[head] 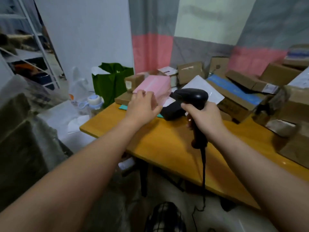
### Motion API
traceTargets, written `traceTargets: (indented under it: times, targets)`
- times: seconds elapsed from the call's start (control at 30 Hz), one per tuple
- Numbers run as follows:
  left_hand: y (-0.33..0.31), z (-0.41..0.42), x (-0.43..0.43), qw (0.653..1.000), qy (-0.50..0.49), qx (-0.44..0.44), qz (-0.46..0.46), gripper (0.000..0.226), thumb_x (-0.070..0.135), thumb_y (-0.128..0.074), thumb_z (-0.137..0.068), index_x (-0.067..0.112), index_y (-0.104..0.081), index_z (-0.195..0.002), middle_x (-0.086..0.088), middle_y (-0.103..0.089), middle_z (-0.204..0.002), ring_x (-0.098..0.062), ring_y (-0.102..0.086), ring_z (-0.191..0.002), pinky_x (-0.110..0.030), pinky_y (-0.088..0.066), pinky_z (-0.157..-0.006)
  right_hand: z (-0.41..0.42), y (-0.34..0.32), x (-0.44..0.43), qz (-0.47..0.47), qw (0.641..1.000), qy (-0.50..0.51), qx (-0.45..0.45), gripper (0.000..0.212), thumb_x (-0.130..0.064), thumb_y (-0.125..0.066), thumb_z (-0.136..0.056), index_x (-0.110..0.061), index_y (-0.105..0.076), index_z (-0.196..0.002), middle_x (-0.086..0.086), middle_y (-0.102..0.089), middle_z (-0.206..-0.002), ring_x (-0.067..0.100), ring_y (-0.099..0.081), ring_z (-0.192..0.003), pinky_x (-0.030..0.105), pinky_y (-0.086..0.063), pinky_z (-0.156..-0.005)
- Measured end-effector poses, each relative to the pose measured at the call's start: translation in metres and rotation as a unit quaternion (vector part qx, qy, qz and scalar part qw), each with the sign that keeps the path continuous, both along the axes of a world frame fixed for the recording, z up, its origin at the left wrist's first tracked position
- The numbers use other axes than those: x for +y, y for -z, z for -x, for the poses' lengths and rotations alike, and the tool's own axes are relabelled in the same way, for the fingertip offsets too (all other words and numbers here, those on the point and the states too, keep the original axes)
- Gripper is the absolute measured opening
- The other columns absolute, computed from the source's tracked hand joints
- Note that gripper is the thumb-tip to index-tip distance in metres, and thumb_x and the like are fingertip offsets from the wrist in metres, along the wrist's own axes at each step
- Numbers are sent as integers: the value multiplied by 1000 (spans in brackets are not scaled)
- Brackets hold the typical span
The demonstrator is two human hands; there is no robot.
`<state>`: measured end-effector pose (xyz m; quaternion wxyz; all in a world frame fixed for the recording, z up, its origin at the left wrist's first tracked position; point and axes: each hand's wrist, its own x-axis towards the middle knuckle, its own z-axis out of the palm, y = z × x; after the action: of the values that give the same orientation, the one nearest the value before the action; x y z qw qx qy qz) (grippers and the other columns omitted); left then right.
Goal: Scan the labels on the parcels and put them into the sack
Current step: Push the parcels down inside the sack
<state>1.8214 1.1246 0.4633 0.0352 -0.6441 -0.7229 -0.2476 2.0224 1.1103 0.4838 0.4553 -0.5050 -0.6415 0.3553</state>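
The left hand (142, 107) holds the near end of a pink parcel (155, 84) at the far left corner of the bench (167, 148). The right hand (206, 118) grips the handle of a black scanner (192, 97) — its head turned toward that parcel. Cardboard boxes (240, 91) crowd the far right side — a green bag (111, 82) stands beyond the left corner.

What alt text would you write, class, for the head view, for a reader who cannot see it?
A person's right hand grips a black scanner above a wooden table, its head turned toward a pink parcel held by the left hand. Cardboard boxes are piled on the table's right; a green bag stands beyond its left corner.
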Motion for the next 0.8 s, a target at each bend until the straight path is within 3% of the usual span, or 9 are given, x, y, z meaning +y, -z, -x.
traceTargets:
  times: [0.2, 0.27, 0.4, 0.53, 0.67, 0.73, 0.8]
  targets:
    - [-15, 40, 80, 986, -62, -19, 154, 91, 78, -47, -76, 36, -14, -150, -20, -15, -156, -46, -17, -140, -55, -25, -110, 38, -2, 84, -20, 999, -7, -30, 21, -34, -68, -82, -17, -63, -72, 1, -64, -52, 13, -64, -45, 21, -50, -45]
    - [-8, 45, 91, 981, -56, -50, 178, 92, 80, -47, -74, 38, -15, -150, -20, -21, -153, -45, -25, -136, -54, -31, -107, 40, 2, 98, -18, 999, -5, -29, 19, -36, -68, -83, -19, -63, -74, -1, -64, -51, 11, -64, -46, 17, -50, -44]
    - [8, 33, 86, 987, -43, -89, 130, 88, 78, -52, -68, 40, -28, -144, -18, -34, -137, -43, -39, -122, -47, -41, -97, 32, 11, 102, 5, 1000, 3, -2, 19, -35, -68, -84, -17, -63, -80, -6, -65, -52, 11, -63, -45, 14, -46, -42]
    - [19, 16, 61, 986, -26, -118, 118, 89, 80, -49, -60, 44, -32, -139, -13, -36, -134, -39, -42, -121, -43, -41, -94, 15, 16, 83, 55, 997, 11, 58, 24, -34, -69, -85, -11, -64, -83, 0, -64, -54, 15, -63, -46, 23, -51, -49]
    - [8, 9, 30, 962, -27, -270, 25, 82, 74, -53, -62, 39, -41, -136, -7, -41, -133, -28, -48, -117, -32, -38, -89, -6, 16, 54, 109, 979, -6, 172, 21, -27, -69, -87, -7, -65, -88, 5, -65, -65, 18, -64, -56, 27, -54, -52]
    - [1, 5, 12, 939, 25, -342, -2, 76, 73, -53, -67, 38, -43, -133, -2, -44, -137, -22, -48, -120, -36, -43, -95, -16, 13, 39, 113, 969, -13, 218, 17, -25, -69, -87, -9, -66, -91, 6, -67, -70, 19, -68, -65, 29, -56, -57]
    - [-2, -2, -8, 921, 72, -383, 15, 70, 74, -52, -67, 38, -47, -127, 7, -49, -131, -14, -51, -116, -37, -47, -92, -27, 11, 25, 103, 963, -9, 250, 18, -23, -71, -86, -10, -67, -98, 6, -70, -77, 21, -71, -75, 30, -58, -63]
